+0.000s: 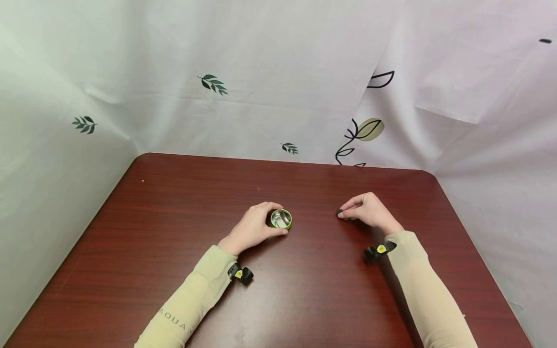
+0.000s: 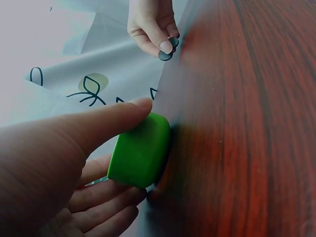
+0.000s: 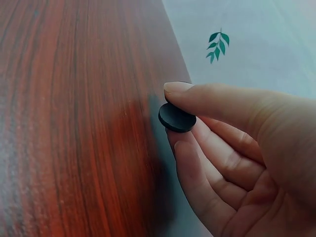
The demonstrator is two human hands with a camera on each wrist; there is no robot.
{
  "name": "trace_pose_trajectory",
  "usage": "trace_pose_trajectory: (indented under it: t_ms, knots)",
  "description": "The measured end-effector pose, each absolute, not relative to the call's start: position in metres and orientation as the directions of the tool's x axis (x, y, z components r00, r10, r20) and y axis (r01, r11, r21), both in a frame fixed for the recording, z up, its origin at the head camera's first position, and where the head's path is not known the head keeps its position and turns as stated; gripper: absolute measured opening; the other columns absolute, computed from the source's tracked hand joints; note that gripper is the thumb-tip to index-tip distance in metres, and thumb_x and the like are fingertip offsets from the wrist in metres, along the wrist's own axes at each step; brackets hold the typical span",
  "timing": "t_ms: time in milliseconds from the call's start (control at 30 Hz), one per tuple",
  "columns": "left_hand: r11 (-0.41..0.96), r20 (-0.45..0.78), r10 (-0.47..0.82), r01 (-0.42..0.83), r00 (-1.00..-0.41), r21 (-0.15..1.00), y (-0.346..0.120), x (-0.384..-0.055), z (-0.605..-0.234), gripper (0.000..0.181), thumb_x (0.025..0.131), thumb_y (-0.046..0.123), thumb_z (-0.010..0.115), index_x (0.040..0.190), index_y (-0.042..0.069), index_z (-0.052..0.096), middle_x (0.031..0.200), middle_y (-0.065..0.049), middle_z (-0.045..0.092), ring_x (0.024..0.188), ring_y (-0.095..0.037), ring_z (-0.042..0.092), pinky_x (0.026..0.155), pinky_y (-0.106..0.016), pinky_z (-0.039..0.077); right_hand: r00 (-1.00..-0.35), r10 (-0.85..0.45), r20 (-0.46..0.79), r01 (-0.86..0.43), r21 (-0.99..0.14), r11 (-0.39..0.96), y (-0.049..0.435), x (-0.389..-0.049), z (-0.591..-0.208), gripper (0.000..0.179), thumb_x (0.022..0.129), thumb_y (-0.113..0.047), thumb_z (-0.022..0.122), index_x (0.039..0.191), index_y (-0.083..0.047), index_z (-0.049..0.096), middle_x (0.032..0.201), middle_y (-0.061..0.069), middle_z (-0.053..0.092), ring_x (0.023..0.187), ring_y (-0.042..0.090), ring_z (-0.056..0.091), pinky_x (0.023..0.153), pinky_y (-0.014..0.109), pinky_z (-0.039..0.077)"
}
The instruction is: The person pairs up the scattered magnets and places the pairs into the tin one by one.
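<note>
My left hand holds a small round green tin, thumb on one side and fingers on the other. The tin stands upright at the middle of the table, and its shiny metal inside faces up. To the right of it, my right hand pinches a small black round disc between thumb and fingers, just above the tabletop. A second dark disc shows by the same fingertips in the left wrist view, partly hidden by the thumb. A gap of bare table lies between the hands.
The reddish-brown wooden table has rounded far corners. A pale curtain with leaf prints hangs close behind it and along both sides. Black wrist straps with small cameras sit on both sleeves.
</note>
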State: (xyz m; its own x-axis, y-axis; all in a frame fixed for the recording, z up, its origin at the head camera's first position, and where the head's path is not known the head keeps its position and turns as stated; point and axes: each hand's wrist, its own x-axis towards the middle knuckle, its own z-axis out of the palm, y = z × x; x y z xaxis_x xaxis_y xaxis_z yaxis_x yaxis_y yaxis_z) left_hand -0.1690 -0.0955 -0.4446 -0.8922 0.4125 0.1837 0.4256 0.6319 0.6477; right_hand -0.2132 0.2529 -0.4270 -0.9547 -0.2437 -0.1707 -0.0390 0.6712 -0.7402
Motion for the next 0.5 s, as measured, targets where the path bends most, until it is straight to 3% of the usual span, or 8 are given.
trace_pose_trajectory:
  t_ms: [500]
  knots:
    - [0.628,0.174,0.413,0.417,-0.894,0.657,-0.0958,-0.1695,-0.443,0.059,0.077,0.029,0.092,0.126,0.008,0.068,0.118,-0.002,0.069,0.107,-0.019,0.064,0.093,-0.033,0.05,-0.939,-0.259,-0.225,0.061,-0.853,0.519,0.2506,-0.2125,-0.4255,0.029,0.084,-0.019,0.086,0.104,0.001,0.079,0.087,0.011,0.076,0.08,0.023,0.073,0.075,0.03,0.06]
